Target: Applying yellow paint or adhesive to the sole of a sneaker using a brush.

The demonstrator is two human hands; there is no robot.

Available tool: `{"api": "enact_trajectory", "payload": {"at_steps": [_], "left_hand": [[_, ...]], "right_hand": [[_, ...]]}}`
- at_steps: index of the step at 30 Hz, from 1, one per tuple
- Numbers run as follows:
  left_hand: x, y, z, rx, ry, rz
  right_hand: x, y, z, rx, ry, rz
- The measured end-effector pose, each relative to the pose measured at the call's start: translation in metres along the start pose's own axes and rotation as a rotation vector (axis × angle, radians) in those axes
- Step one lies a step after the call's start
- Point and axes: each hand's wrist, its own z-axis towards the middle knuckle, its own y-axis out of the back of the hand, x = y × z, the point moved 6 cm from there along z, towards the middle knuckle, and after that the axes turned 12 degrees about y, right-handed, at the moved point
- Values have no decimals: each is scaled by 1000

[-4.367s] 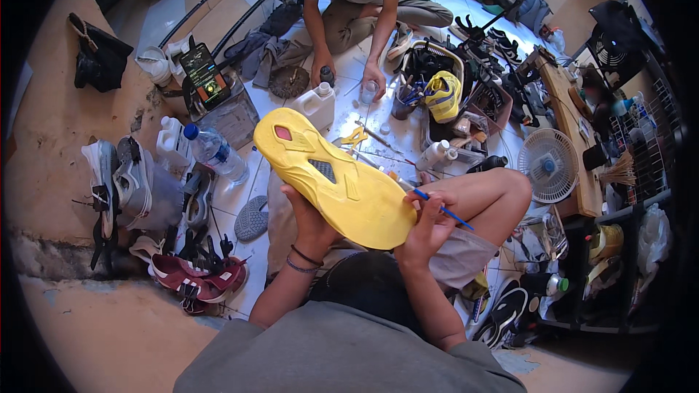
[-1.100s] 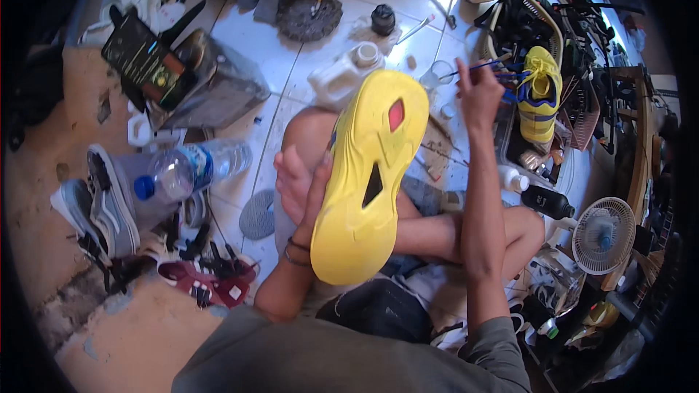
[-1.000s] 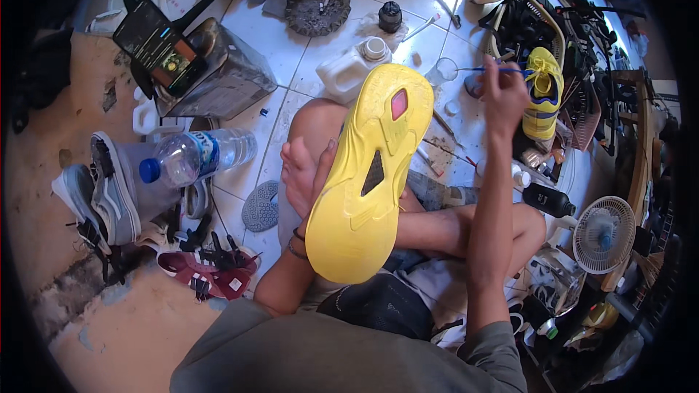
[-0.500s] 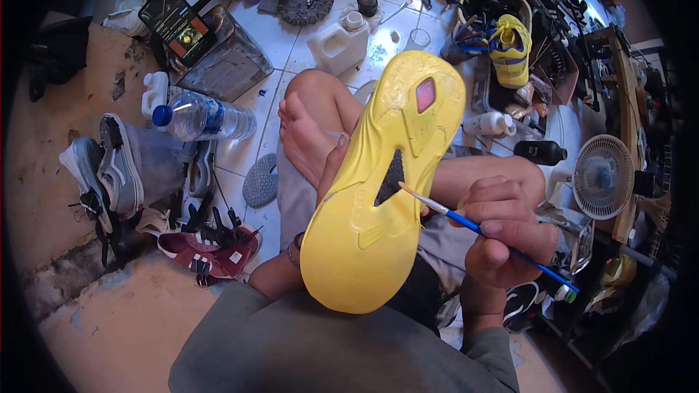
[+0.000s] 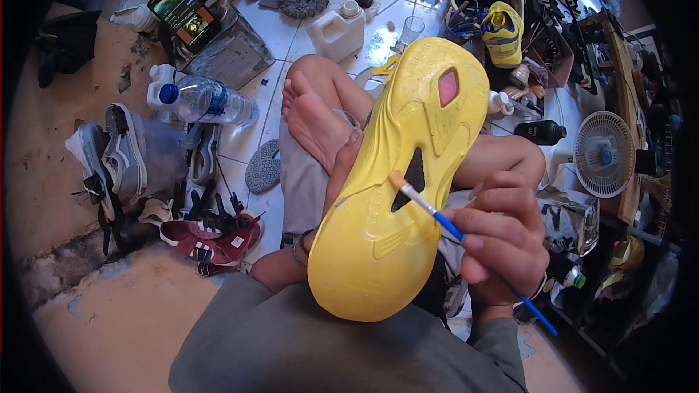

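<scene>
A yellow shoe (image 5: 371,269) is held sole up over my lap, its toe pointing away. The sole has a black triangular recess (image 5: 415,175) at its middle and a small pink diamond-shaped patch (image 5: 448,87) farther up. My left hand (image 5: 348,160) grips the shoe from its left side, most of the fingers hidden behind it. Between the fingers of my right hand (image 5: 502,236) is a blue paintbrush (image 5: 449,227) with a metal collar and a tan flat tip. The tip lies over the sole at the left edge of the black recess; whether it touches I cannot tell.
Around my crossed legs are a water bottle (image 5: 211,102), a white jug (image 5: 338,33), a metal box (image 5: 233,51) bearing a phone (image 5: 183,16), maroon shoes (image 5: 211,241) and grey shoes (image 5: 127,153). Another yellow shoe (image 5: 502,36) and a white fan (image 5: 604,154) stand at the right.
The shoe has shifted right and tilted slightly. My right hand has moved a little lower, and the brush has turned, so its tip now lies at the recess's left edge instead of its right.
</scene>
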Motion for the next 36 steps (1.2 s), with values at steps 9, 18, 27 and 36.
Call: {"api": "enact_trajectory", "payload": {"at_steps": [9,18,27,36], "left_hand": [[2,-10,11,35,45,-116],[-1,-19,13,64,104,-227],[7,-12,6,101,145,-344],[4,-21,13,132,183,-460]], "right_hand": [[-4,3,3,-137,-39,-131],[5,-4,8,13,223,-32],[1,-6,7,131,173,-21],[-6,-5,7,29,86,13]]}}
